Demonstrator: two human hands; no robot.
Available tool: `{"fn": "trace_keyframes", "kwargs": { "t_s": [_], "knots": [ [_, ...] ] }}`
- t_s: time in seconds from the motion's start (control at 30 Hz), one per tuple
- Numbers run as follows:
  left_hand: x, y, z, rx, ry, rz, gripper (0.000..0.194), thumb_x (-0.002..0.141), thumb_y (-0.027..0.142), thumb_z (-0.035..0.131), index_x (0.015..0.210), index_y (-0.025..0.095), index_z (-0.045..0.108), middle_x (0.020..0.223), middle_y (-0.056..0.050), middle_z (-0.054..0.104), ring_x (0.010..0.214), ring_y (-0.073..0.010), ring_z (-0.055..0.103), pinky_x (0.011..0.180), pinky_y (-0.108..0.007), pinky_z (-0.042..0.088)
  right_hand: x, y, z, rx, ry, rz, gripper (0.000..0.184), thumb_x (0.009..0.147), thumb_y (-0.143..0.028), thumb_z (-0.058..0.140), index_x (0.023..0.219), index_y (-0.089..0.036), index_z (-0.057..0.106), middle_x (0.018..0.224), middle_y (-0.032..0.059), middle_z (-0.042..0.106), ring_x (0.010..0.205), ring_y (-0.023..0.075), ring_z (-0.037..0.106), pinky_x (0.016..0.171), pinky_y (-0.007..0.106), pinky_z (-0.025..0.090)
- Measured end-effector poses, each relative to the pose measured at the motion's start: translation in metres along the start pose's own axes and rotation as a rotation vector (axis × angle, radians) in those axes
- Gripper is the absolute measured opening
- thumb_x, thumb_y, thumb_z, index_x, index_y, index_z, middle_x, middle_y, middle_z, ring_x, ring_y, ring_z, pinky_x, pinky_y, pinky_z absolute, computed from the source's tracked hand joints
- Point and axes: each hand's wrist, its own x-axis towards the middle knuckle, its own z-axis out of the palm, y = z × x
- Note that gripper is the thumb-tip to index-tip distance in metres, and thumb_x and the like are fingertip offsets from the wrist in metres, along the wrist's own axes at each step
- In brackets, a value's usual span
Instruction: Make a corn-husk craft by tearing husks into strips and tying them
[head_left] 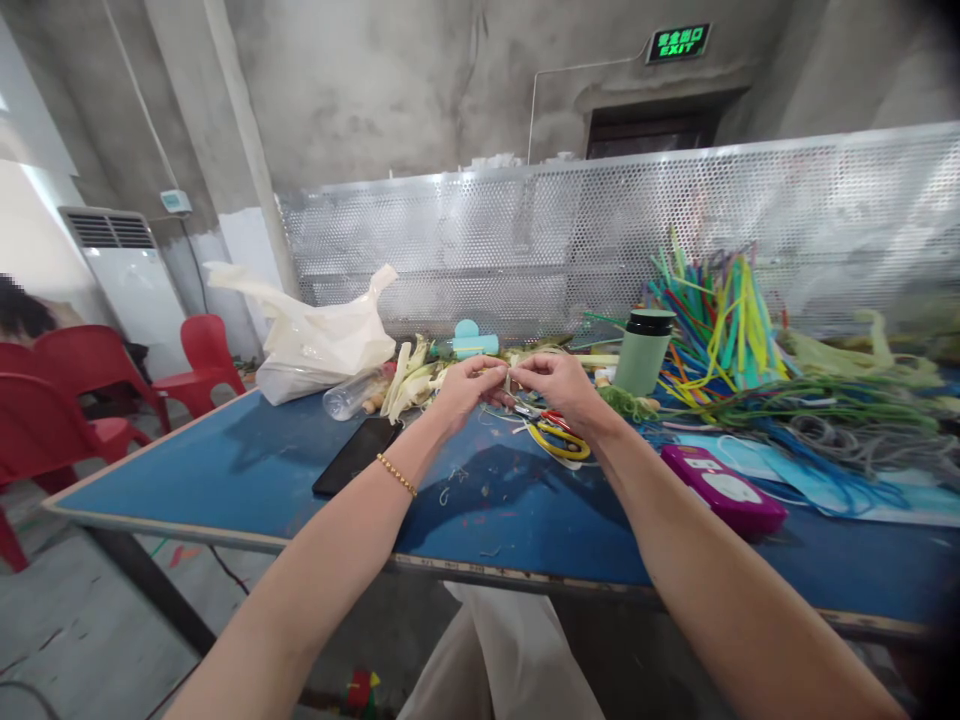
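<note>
Above the middle of the blue table, my left hand and my right hand meet fingertip to fingertip. Both are closed in a pinch on a small pale strip, mostly hidden by the fingers. Just below my right hand lie scissors with yellow handles, beside a red-handled tool whose kind I cannot tell. A flat black object, perhaps a phone, rests near my left forearm. Pale husk-like strips are heaped left of my left hand. Small scraps dot the tabletop under my hands.
A white plastic bag and a clear bottle stand at left. To the right are a green jar, colourful strips, a purple box and tangled cords. Perforated metal panels line the back.
</note>
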Motion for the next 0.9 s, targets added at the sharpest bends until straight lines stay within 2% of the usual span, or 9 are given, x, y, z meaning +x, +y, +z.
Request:
{"fn": "trace_keyframes", "kwargs": {
  "t_s": [0.1,0.23,0.4,0.63,0.73,0.9],
  "knots": [
    [-0.0007,0.0033,-0.0011,-0.066,-0.018,-0.031,0.024,0.078,0.028,0.074,0.089,0.01,0.063,0.073,-0.005,0.069,0.057,-0.0149,0.067,0.059,-0.027,0.049,0.0006,0.0001,-0.0014,0.026,-0.018,-0.017,0.027,0.07,-0.041,0.072,0.069,-0.015,0.069,0.061,0.0013,0.061,0.059,0.0128,0.05,0.057,0.027,0.039],
    [-0.0002,0.0056,-0.003,-0.078,-0.03,-0.065,0.025,0.083,0.032,0.071,0.087,0.009,0.063,0.068,-0.005,0.067,0.055,-0.0156,0.067,0.055,-0.026,0.047,0.0003,-0.0001,-0.0023,0.055,-0.065,-0.03,0.029,0.069,-0.044,0.073,0.071,-0.016,0.069,0.061,0.0005,0.061,0.058,0.0126,0.05,0.055,0.026,0.039],
    [0.0022,0.0041,-0.0056,-0.047,0.029,-0.091,0.027,0.084,0.035,0.07,0.078,0.01,0.061,0.064,-0.005,0.065,0.051,-0.0156,0.066,0.049,-0.024,0.044,0.0002,0.0001,-0.0031,0.066,-0.141,-0.041,0.029,0.071,-0.044,0.073,0.076,-0.016,0.07,0.065,0.0006,0.063,0.061,0.0127,0.053,0.058,0.026,0.041],
    [0.0026,0.0068,-0.0083,-0.121,0.091,-0.1,0.023,0.079,0.031,0.074,0.082,0.01,0.067,0.082,-0.011,0.073,0.055,-0.0143,0.065,0.052,-0.025,0.045,0.0022,0.0035,-0.0053,0.024,-0.095,-0.062,0.03,0.072,-0.045,0.072,0.073,-0.016,0.068,0.064,0.0002,0.059,0.06,0.0114,0.047,0.054,0.025,0.037],
    [0.0034,0.0072,-0.0084,-0.15,0.133,-0.092,0.021,0.076,0.027,0.076,0.08,0.009,0.067,0.079,-0.01,0.073,0.055,-0.0121,0.062,0.054,-0.025,0.044,0.0026,0.0042,-0.0052,0.019,-0.08,-0.056,0.031,0.071,-0.046,0.073,0.073,-0.016,0.068,0.063,0.0,0.059,0.058,0.0112,0.046,0.054,0.025,0.036],
    [0.0078,0.0054,-0.01,-0.24,0.204,-0.135,0.016,0.081,0.024,0.071,0.075,0.009,0.066,0.068,-0.006,0.069,0.053,-0.0105,0.058,0.059,-0.026,0.046,0.0032,0.004,-0.0045,0.018,-0.078,-0.049,0.029,0.07,-0.045,0.073,0.072,-0.016,0.069,0.062,0.0,0.059,0.058,0.0117,0.047,0.055,0.026,0.037]
  ]
}}
